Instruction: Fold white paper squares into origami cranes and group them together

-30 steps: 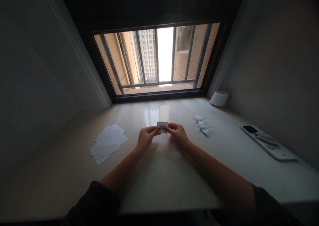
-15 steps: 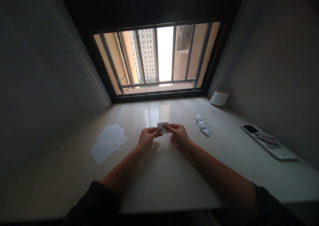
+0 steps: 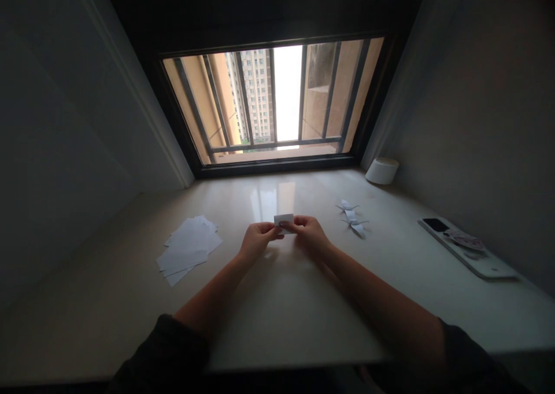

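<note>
Both hands meet at the middle of the pale counter [image 3: 277, 313] and pinch a small folded piece of white paper [image 3: 284, 218] between them. My left hand [image 3: 256, 239] grips its left side with closed fingers. My right hand [image 3: 309, 233] grips its right side, fingers closed too. The paper is held just above the counter, and its lower part is hidden behind my fingertips. A loose stack of white paper sheets [image 3: 188, 249] lies to the left of my hands. Two folded white paper figures [image 3: 352, 216] lie to the right.
A white round container [image 3: 381, 170] stands in the back right corner by the barred window [image 3: 273, 102]. A long white tray [image 3: 470, 257] with a dark phone [image 3: 435, 225] and small items lies along the right wall. Walls close in on both sides.
The hands stay in place. The fingers have shifted slightly on the small paper, which now shows a narrower strip above the fingertips.
</note>
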Available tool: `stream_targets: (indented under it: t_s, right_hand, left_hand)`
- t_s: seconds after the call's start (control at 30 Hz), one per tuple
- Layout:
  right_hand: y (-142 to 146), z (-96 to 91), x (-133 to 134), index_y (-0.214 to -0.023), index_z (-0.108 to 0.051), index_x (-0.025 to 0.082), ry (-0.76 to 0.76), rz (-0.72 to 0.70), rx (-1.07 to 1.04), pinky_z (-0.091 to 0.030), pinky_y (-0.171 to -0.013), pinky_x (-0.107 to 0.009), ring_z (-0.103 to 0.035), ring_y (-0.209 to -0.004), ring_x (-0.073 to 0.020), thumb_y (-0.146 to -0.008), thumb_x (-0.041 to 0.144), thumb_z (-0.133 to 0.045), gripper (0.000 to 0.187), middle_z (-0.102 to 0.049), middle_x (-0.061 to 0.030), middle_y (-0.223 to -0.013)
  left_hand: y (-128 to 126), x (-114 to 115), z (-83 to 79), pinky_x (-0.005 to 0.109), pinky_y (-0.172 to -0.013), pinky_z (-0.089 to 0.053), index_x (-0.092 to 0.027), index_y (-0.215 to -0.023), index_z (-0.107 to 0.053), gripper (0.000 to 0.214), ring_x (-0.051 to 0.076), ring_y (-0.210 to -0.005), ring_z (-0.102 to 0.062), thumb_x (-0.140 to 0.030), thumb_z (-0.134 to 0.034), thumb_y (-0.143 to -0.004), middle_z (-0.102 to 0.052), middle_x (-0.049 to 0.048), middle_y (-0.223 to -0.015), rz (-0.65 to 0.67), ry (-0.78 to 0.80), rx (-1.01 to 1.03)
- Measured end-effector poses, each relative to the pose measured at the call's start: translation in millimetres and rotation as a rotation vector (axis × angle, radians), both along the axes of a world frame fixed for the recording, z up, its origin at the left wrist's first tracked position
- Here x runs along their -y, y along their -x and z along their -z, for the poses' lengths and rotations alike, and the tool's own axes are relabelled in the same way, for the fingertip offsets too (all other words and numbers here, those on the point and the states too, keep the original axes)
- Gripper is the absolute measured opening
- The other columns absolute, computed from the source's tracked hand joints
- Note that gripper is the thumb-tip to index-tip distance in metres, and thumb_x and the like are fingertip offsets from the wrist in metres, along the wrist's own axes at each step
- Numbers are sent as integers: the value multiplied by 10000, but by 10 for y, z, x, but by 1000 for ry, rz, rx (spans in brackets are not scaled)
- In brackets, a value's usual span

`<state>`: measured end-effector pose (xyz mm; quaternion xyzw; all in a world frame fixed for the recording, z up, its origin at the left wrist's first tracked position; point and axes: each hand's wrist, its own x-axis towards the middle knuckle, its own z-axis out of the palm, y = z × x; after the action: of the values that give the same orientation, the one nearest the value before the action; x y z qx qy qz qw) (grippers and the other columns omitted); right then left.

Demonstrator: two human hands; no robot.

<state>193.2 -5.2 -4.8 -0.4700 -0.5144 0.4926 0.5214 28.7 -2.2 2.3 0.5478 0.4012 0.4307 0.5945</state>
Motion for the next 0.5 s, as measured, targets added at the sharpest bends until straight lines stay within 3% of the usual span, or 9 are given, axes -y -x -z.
stream_targets:
  t_s: [0.2, 0.33, 0.5]
  right_hand:
    - [-104, -53, -31, -555, -669, 159, -21, -53, 92, -375, -541, -250, -521, -532, -130, -572, 455, -747, 307, -611, 3, -533]
    - [-168, -53, -76, -563, -682, 158, -18, -75, 129, -320, -493, -245, -441, -466, -107, -626, 492, -697, 340, -529, 23, -454]
    - [-162, -35, -115, -571, -679, 163, -70, -86, 93, -350, -538, -255, -480, -529, -128, -667, 520, -647, 371, -569, 2, -524]
  left_hand:
    - [21, -6, -35, 357, -745, -518, -124, -819, -727, 383, 239, -737, -678, -456, -729, -629, -722, 112, -817, 48, -12, -108]
    - [32, -15, -59, 339, -712, -514, -137, -790, -731, 347, 227, -699, -673, -438, -740, -617, -721, 100, -766, 30, -13, -155]
    - [53, -39, -49, 325, -697, -508, -134, -788, -731, 333, 216, -681, -670, -425, -738, -627, -720, 102, -762, 31, -9, -152]
